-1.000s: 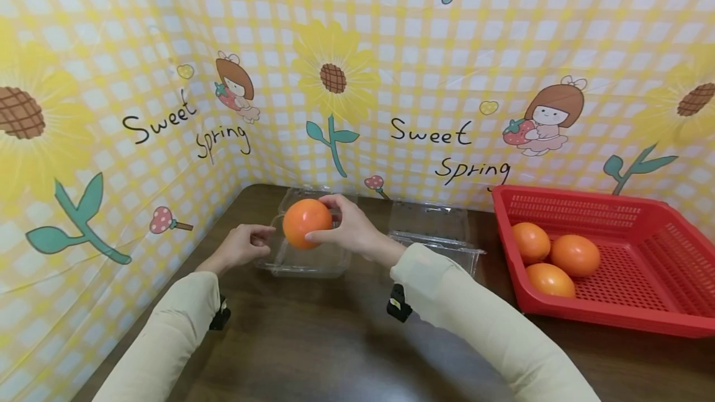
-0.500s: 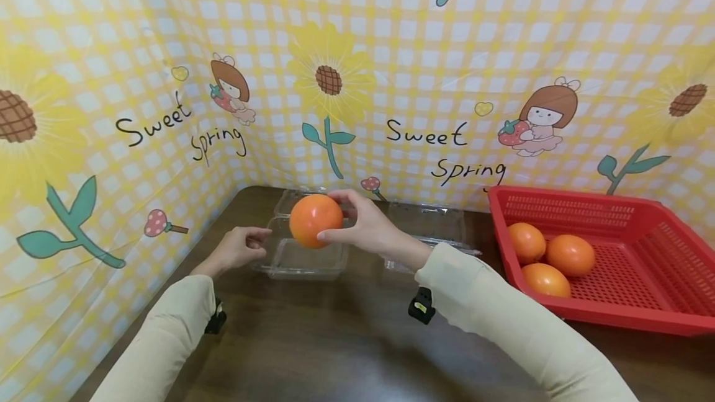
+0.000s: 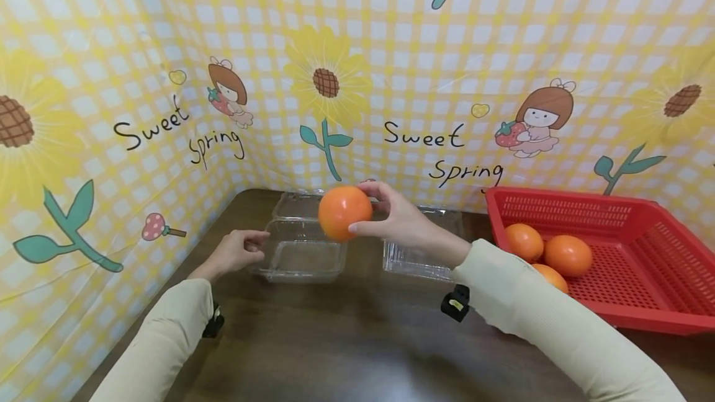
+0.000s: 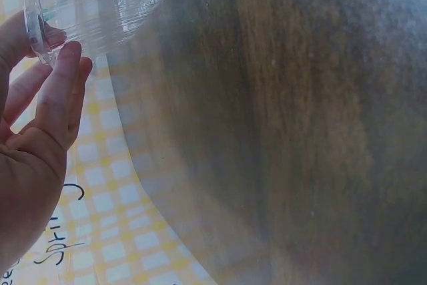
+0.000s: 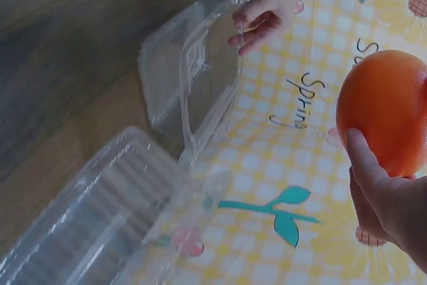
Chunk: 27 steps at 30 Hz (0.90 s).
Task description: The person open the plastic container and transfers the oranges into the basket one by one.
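Note:
My right hand (image 3: pixel 403 221) holds a large round orange (image 3: pixel 344 213), thumb on the near side and fingers behind. It is raised above the table, between two open clear plastic clamshell containers. My left hand (image 3: pixel 234 253) is at the left edge of the left container (image 3: pixel 307 259). In the left wrist view, the thumb and fingers pinch this container's rim (image 4: pixel 37 35). The right container (image 3: pixel 416 260) lies partly behind my right hand and forearm. Both containers show side by side in the right wrist view, where the orange (image 5: pixel 381 108) sits against my right thumb.
A red plastic basket (image 3: pixel 648 320) stands at the right with 3 oranges (image 3: pixel 568 255) at its left end, one partly covered by my right sleeve. Yellow checked cloth (image 3: pixel 391 67) hangs behind and left of the brown wooden table (image 3: pixel 313 346).
My right hand has carried the orange rightward and slightly up, from over the left container to the gap between both containers. The left hand has stayed at the left container's edge.

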{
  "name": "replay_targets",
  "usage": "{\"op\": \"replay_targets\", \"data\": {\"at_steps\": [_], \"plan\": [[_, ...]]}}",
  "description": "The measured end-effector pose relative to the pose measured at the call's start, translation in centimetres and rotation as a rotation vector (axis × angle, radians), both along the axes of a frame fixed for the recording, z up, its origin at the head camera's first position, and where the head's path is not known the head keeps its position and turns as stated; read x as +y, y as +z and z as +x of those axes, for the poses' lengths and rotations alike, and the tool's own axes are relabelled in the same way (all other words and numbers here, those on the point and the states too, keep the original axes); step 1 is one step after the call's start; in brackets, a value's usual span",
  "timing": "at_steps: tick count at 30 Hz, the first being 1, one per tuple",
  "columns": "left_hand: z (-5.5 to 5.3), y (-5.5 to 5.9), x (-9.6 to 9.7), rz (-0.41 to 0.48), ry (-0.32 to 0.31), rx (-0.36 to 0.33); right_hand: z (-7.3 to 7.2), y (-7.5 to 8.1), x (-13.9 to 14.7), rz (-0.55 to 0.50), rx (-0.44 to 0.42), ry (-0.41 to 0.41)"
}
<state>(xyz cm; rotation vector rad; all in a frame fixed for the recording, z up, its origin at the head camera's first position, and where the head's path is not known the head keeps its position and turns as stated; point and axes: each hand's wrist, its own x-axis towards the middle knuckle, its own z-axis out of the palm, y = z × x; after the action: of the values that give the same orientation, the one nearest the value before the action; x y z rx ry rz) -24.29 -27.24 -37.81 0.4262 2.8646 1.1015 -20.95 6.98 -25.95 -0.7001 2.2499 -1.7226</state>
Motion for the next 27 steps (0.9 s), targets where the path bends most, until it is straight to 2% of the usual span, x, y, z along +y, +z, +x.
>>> {"op": "replay_targets", "data": {"at_steps": [5,13,22,27], "plan": [[0.2,0.2,0.0,0.006,0.0,-0.006,-0.1,0.3,1.8,-0.033,0.012,-0.002],[0.1,0.1,0.0,0.002,-0.003,0.004,-0.5,1.3,4.9,-0.064,0.041,-0.062],[-0.2,0.1,0.2,-0.007,-0.013,0.007,-0.4,1.6,9.2,-0.004,0.045,-0.148],[0.0,0.2,0.1,-0.021,-0.012,0.005,-0.3,1.4,11.0,0.048,0.065,-0.145]]}}
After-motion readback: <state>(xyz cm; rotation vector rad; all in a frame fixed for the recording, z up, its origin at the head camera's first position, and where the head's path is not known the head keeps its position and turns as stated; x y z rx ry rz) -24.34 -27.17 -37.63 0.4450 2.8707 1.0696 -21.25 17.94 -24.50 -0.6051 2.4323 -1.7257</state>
